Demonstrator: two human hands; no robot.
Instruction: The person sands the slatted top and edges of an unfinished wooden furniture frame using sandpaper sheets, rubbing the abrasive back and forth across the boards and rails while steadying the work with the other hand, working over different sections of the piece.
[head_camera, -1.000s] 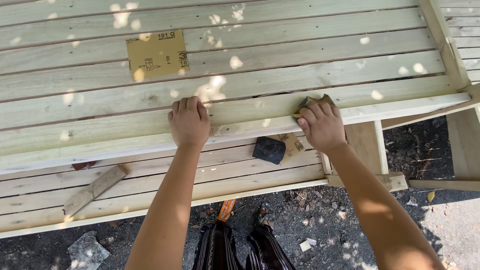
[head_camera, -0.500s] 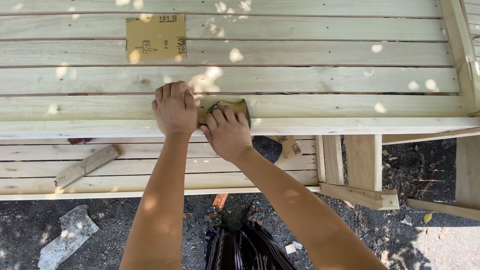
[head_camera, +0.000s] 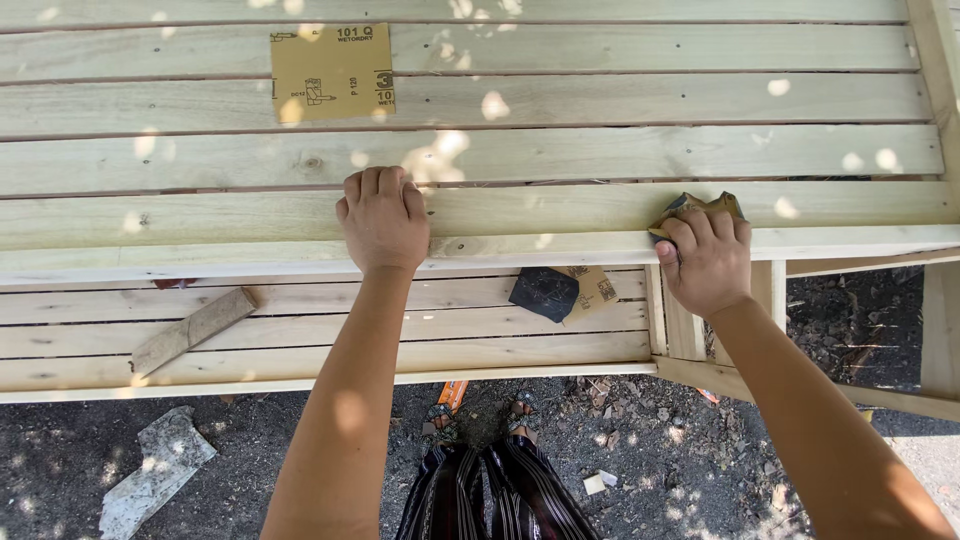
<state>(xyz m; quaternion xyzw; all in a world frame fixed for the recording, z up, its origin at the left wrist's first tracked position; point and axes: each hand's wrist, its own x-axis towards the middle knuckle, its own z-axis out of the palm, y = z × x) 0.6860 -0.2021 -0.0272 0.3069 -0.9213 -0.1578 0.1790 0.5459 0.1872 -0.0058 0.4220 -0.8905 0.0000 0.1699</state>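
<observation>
a person's right hand (head_camera: 708, 262) has slid from beside the left out to the right of the frame, fingers clamped on a folded sandpaper piece (head_camera: 697, 207) against the front edge of a slatted wooden bench (head_camera: 560, 155), suggesting a sanding stroke along that edge. the left hand (head_camera: 383, 218) stays flat, centre frame. the abrasive face is hidden under the fingers.
</observation>
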